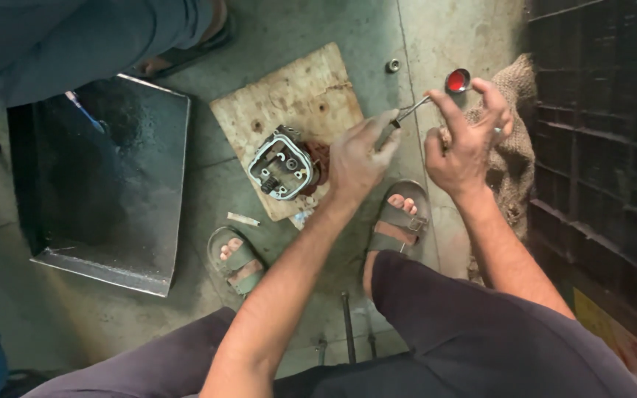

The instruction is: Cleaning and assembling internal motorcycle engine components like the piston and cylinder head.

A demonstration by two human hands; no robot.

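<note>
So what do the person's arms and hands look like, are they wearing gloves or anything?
No gloves. Both hands are bare and smudged with grime, like from greasy work. The left hand has dusty, dirty fingers. The right hand wears a ring on one finger. Both forearms are bare, with no sleeves showing, no watch and no bracelet.

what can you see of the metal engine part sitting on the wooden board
The engine part is a small, boxy casting of grey metal, grimy, with a rounded rectangular rim facing up. Inside the rim are small bright fittings and dark recesses; a reddish-brown finned section shows on its right side. It lies tilted diagonally on the lower edge of the worn wooden board, which rests on the concrete floor. The left hand is just right of it; whether they touch cannot be told.
</note>
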